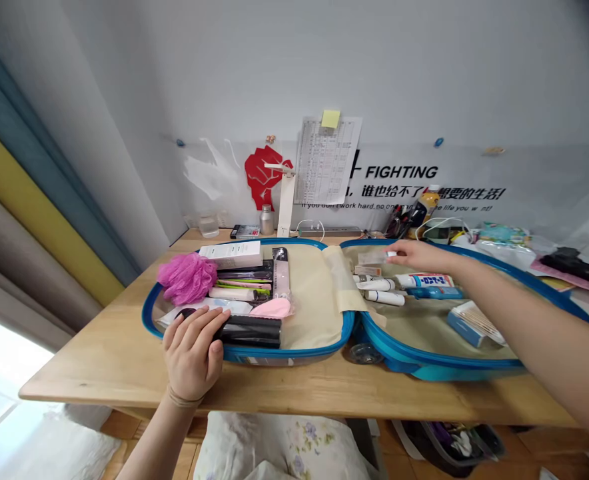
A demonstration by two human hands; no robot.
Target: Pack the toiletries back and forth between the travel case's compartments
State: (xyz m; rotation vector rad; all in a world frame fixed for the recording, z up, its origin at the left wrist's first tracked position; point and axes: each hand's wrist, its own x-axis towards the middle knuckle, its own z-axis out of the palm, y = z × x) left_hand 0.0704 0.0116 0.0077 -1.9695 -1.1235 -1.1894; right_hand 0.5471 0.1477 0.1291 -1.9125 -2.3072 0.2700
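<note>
A blue-rimmed suitcase (319,333) lies unfolded, with items in both halves. My left hand (193,350) rests over the near edge of the left half, fingers stretched out beside and partly over a black cylindrical item (252,331). A pink bath puff (188,277), a white box (232,254) and a pink rounded item (272,308) lie close by. In the right half, my right hand (410,255) pinches the white cap of a small clear bottle (373,258) near the far rim. Below it are a toothpaste tube (424,281), white-capped tubes (384,297) and a blue box of cotton swabs (474,325).
The wooden table (99,347) stands against a wall with a paper sheet (328,160). Behind the suitcase are a glass (208,225), a silver bottle (266,220) and a power strip (329,232). Clutter fills the right end. A floral cushion (279,447) is below the front edge.
</note>
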